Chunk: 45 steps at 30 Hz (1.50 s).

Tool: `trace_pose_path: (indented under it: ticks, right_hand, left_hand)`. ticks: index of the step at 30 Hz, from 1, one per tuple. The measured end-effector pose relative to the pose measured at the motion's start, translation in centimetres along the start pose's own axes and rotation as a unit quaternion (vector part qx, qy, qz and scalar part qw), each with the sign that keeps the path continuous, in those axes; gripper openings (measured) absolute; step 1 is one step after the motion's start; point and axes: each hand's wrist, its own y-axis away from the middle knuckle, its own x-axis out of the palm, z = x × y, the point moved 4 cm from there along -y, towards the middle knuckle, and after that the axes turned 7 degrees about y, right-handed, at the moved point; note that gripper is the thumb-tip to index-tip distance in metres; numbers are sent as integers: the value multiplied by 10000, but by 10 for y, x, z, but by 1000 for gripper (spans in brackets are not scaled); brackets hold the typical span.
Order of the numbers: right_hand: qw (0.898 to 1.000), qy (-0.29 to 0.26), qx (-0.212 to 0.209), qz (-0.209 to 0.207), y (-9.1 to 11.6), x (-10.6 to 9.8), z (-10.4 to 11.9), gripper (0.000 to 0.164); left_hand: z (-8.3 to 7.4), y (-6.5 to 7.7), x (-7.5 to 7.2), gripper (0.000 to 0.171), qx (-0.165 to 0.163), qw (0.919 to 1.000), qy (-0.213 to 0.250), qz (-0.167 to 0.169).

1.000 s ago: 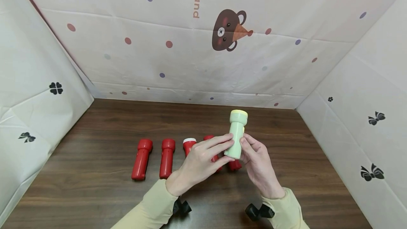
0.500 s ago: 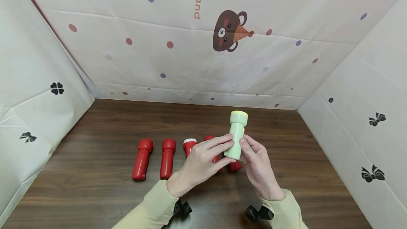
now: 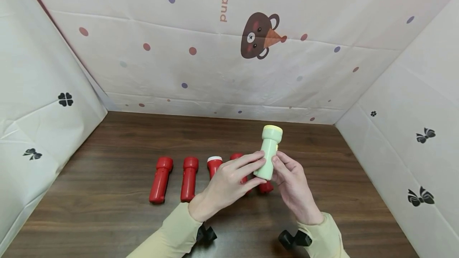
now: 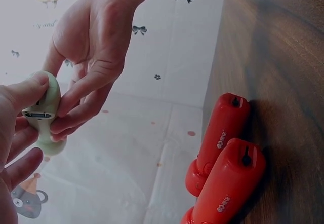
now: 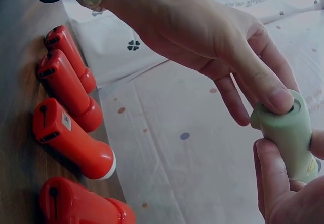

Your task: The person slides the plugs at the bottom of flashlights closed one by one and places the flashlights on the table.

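Observation:
A light green flashlight [image 3: 268, 152] with a yellow rim is held up over the table, lens end away from the person and tilted slightly right. My left hand [image 3: 229, 180] grips its lower body from the left. In the right wrist view, the left thumb [image 5: 279, 100] presses on the flashlight's tail end, beside a small dark hole. From the other side my right hand [image 3: 292, 186] pinches the body between thumb and fingers. A dark slot shows on the green flashlight [image 4: 49, 100] in the left wrist view.
Several red flashlights lie in a row on the dark wooden table [image 3: 118, 194], including a leftmost one [image 3: 160, 180] and a white-rimmed one [image 3: 214, 165]. The hands partly cover those at the row's right end. White patterned sheets [image 3: 215, 75] enclose the table's back and sides.
The green flashlight's lens end has tipped slightly to the right, and my right hand has shifted slightly with it. Both hands keep their hold.

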Motion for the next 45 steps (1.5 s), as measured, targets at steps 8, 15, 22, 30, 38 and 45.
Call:
trace_pose_path:
  ticks: [8, 15, 22, 30, 38, 45]
  right_hand:
    - [9992, 349, 83, -196, -1, -7, -1, 29]
    - [9965, 782, -6, -282, -1, -7, 0, 29]
    - [9910, 1281, 1, -387, -1, -4, -3, 23]
    - [9815, 1909, -40, -119, 2, 2, -11, 43]
    - [9685, 2468, -316, -39, 2, 13, -15, 41]
    - [9523, 3016, -414, -213, 3, 14, -13, 40]
  left_hand:
    - [4, 1, 3, 56, -217, 9989, 397, 142]
    - [7, 2, 1, 48, -506, 9956, 793, -18]
    - [10, 2, -1, 46, -667, 9922, 1031, -223]
    - [14, 2, -7, 48, -866, 9893, 911, -737]
    - [19, 2, -11, 52, -1278, 9830, 911, -957]
    - [22, -1, -15, 53, -1385, 9827, 877, -858]
